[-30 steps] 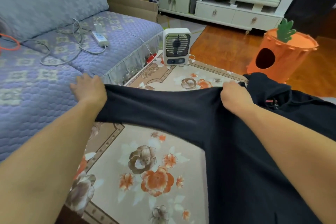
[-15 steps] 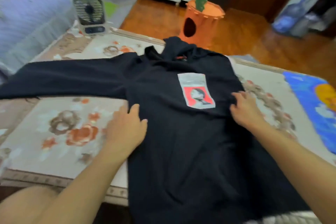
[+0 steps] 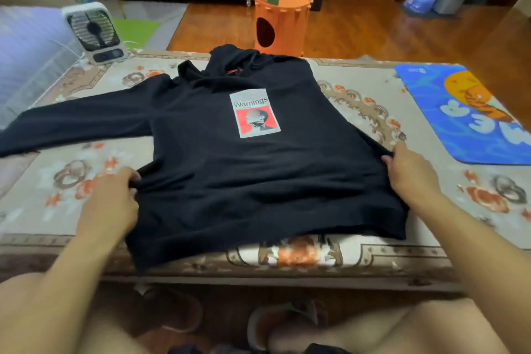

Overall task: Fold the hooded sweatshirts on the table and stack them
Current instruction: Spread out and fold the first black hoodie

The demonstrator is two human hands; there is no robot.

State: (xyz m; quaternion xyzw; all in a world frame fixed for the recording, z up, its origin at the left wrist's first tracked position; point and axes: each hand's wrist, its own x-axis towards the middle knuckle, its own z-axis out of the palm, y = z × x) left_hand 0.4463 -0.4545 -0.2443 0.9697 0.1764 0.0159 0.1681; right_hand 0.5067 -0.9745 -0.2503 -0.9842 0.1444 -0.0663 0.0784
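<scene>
- Since half a second ago both hands have slid from the chest of the hoodie [image 3: 253,169] out to its side edges, and the body lies flatter.
- Left hand [image 3: 115,198] pinches the left side seam; right hand [image 3: 411,172] pinches the right one, each grip closed on cloth.
- Just below both grips the hem overhangs the near edge of the counter [image 3: 287,273]; a pull toward the person could, I judge, drag the hoodie off.
- Between the grips the body is black, front up, with a printed patch.
- Beyond the left grip one sleeve runs past the counter's end; its weight may skew a fold.
- Farthest from the grips, the hood is bunched; the right sleeve is not visible.
</scene>
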